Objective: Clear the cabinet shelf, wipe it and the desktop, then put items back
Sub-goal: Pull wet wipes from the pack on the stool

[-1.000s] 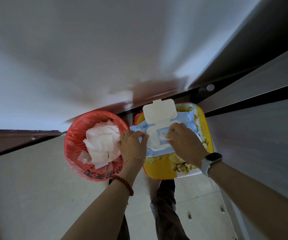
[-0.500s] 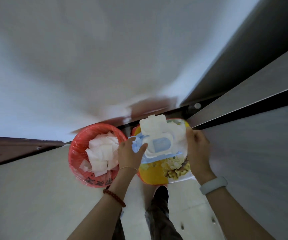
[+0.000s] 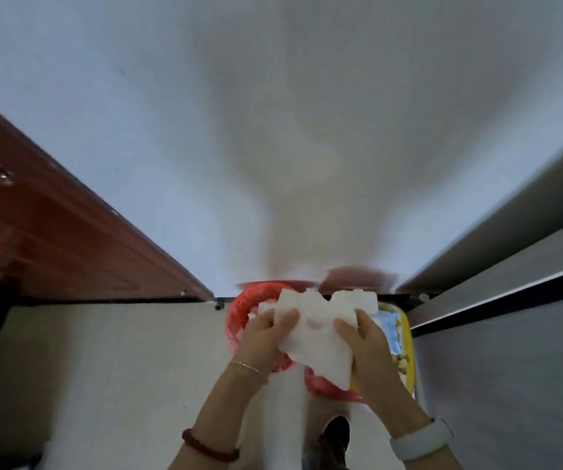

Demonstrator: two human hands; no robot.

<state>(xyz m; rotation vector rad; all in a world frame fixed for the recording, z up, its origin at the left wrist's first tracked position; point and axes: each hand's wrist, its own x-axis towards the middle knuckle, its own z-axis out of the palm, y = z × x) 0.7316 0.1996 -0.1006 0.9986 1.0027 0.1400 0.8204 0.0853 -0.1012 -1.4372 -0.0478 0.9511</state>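
Note:
A white wet wipe (image 3: 320,329) is stretched out between both hands, above the floor. My left hand (image 3: 266,337) pinches its left edge and my right hand (image 3: 366,347) grips its right side. Under the wipe, a red waste basket (image 3: 239,313) shows its rim, with crumpled white tissue inside. To the right, the blue wipes pack (image 3: 387,329) lies on a yellow stool (image 3: 407,351), mostly hidden by my right hand.
A grey cabinet (image 3: 510,317) with a dark gap between its panels fills the right side. A reddish-brown wooden door (image 3: 53,239) stands at the left. A white wall rises ahead. Pale floor tiles lie below, with my shoe (image 3: 336,435) near the bottom.
A wipe has come out of the pack and both hands now hold it spread above the basket. The view has swung left, bringing the door into sight.

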